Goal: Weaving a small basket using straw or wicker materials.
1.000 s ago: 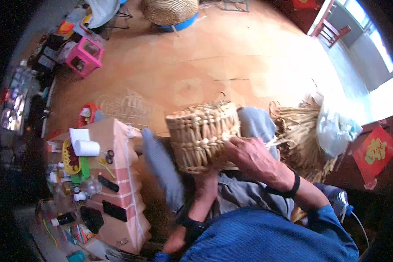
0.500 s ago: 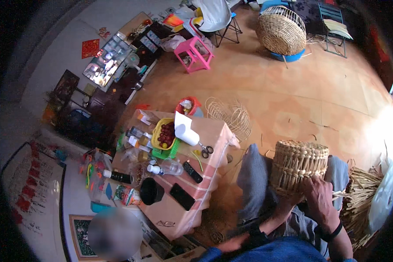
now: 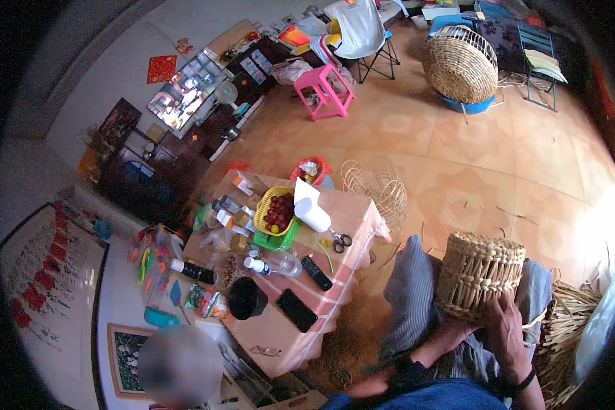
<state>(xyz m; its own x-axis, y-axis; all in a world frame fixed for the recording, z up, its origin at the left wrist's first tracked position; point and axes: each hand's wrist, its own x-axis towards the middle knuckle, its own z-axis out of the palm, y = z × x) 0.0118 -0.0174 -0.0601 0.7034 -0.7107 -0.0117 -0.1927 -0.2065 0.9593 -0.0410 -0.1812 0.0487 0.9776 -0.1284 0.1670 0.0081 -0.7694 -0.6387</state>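
Head view, latest shift: swung leftward since a second ago, with more of the table [image 3: 354, 207] and far room in sight.
Woven basket [image 3: 482, 273]: now at 4 o'clock of the frame instead of near its middle; still on the lap, between striped trouser knees [image 3: 411, 280].
Meaning for the basket work: both hands still at the lower wall, so apparently no break in it.
Left hand [image 3: 460, 329]: under the basket's 7 o'clock edge, seemingly steadying; fingertips hidden, so cannot tell how closed.
Right hand [image 3: 507, 331]: at the basket's 5 o'clock, fingers bent and touching the plaited wall; cannot tell whether pinching a strand.
Dried strip bundle [image 3: 560, 328]: at 4 o'clock from the basket, just outside the right knee, beside a pale plastic bag [image 3: 603, 335].
Tabletop at 9 o'clock: crowded with scissors [image 3: 340, 240], smartphone [image 3: 297, 310], paper roll [image 3: 312, 215] and yellow fruit basket [image 3: 260, 214].
Floor beyond: cane loops [image 3: 376, 195] at 10 o'clock, pink stool [image 3: 314, 76] at 11, large wicker basket [image 3: 461, 72] at 12.
In the way: basket wall and right hand, blocking sight of the fingertips underneath; knees close on either side.
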